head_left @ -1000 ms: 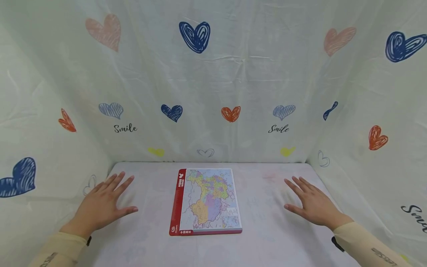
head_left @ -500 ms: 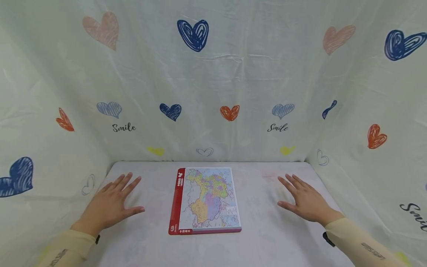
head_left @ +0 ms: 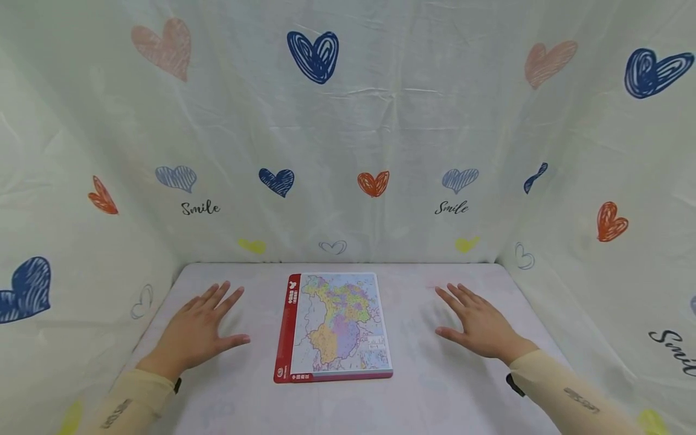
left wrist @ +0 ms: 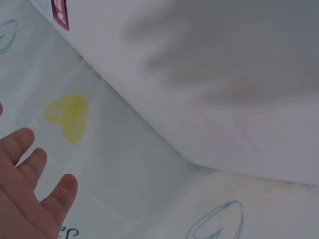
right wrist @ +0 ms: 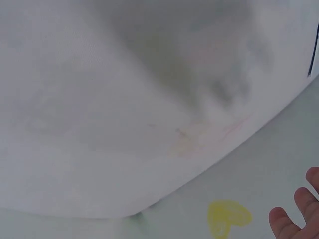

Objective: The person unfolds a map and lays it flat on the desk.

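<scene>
A flat rectangular map board [head_left: 339, 326] with a red strip along its left side lies on the white table, near the middle in the head view. To its left hovers my left hand [head_left: 196, 329], palm down, fingers spread, holding nothing. On the other side my right hand [head_left: 481, 323] is spread the same way, apart from the board and also bare. In the left wrist view, a red corner of the map board [left wrist: 60, 14] shows at the top, and fingers of the left hand [left wrist: 30, 184] at lower left. Fingertips of the right hand [right wrist: 299, 214] appear at lower right in the right wrist view.
The white table [head_left: 413, 399] has rounded back corners. A pale curtain [head_left: 348, 133] printed with hearts and "Smile" hangs behind it and on both sides. Shadows of the hands fall on the tabletop.
Both hands have moved inward toward the map board, the left one to the right and the right one to the left. The map board stays in place on the table.
</scene>
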The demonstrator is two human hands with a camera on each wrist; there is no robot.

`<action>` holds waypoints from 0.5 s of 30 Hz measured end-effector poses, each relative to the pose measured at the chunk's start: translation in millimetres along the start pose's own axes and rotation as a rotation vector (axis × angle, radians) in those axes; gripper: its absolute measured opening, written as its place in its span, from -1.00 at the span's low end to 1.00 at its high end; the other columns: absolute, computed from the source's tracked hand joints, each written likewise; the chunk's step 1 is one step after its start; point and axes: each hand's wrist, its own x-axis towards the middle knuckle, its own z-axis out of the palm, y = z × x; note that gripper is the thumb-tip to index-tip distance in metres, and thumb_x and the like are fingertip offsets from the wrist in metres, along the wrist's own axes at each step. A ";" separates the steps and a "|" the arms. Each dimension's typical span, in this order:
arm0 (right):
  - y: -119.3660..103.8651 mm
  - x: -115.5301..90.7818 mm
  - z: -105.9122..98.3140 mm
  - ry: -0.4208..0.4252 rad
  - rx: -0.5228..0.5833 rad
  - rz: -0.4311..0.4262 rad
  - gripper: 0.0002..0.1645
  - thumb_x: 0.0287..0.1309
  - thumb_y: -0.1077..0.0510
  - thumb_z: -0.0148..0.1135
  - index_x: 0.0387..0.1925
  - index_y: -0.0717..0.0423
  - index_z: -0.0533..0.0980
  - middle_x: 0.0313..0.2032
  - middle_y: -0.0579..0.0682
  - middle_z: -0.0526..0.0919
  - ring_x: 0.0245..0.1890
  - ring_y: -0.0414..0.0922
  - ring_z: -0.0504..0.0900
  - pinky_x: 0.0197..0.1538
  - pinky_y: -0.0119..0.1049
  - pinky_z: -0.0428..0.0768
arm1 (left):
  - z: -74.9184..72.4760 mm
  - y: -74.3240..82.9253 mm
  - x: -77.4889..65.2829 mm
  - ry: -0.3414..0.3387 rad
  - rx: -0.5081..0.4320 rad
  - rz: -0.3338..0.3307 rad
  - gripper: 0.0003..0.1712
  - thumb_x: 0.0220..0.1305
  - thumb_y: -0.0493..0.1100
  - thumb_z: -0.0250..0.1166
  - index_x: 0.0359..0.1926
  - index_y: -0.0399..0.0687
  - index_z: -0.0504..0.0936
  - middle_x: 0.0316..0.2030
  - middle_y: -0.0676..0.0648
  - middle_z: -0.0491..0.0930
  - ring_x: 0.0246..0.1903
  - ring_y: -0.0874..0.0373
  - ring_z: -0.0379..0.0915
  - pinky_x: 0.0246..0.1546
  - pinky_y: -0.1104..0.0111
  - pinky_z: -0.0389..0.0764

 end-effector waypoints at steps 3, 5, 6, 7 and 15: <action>-3.7 2.4 2.8 -0.005 0.009 0.003 0.07 0.19 -0.54 0.05 0.54 -0.05 0.15 0.44 0.21 0.24 0.43 0.24 0.15 0.35 0.22 0.20 | 5.7 2.3 2.4 0.002 -0.002 0.001 0.28 -0.02 0.72 0.05 0.51 -0.04 0.23 0.44 -0.34 0.16 0.40 -0.33 0.03 0.32 -0.23 0.10; -6.7 4.1 4.7 -0.007 0.017 0.010 0.08 0.18 -0.55 0.06 0.54 -0.06 0.15 0.44 0.20 0.24 0.44 0.23 0.15 0.35 0.22 0.20 | 9.5 4.5 4.0 -0.001 -0.005 -0.001 0.25 -0.01 0.66 0.15 0.51 -0.04 0.23 0.44 -0.33 0.16 0.41 -0.33 0.02 0.32 -0.23 0.11; -8.3 4.8 5.7 -0.007 0.021 0.011 0.08 0.18 -0.54 0.06 0.54 -0.05 0.15 0.43 0.21 0.25 0.43 0.23 0.15 0.35 0.23 0.20 | 11.3 5.9 4.9 -0.001 -0.007 -0.002 0.23 0.00 0.63 0.20 0.51 -0.04 0.23 0.44 -0.33 0.16 0.41 -0.33 0.02 0.32 -0.23 0.11; -10.2 5.6 6.4 -0.006 0.026 0.012 0.08 0.18 -0.54 0.08 0.53 -0.05 0.16 0.43 0.21 0.25 0.43 0.23 0.15 0.35 0.24 0.20 | 12.9 7.3 5.7 0.000 -0.009 -0.003 0.22 0.00 0.59 0.24 0.51 -0.04 0.23 0.45 -0.33 0.16 0.41 -0.32 0.01 0.32 -0.23 0.12; -24.6 12.7 13.4 -0.027 0.049 0.028 0.05 0.17 -0.48 0.16 0.53 -0.05 0.18 0.44 0.19 0.24 0.44 0.21 0.15 0.36 0.23 0.19 | 21.8 21.5 12.2 -0.019 -0.046 -0.024 0.20 -0.01 0.53 0.32 0.52 0.00 0.22 0.45 -0.32 0.15 0.42 -0.32 -0.01 0.31 -0.25 0.10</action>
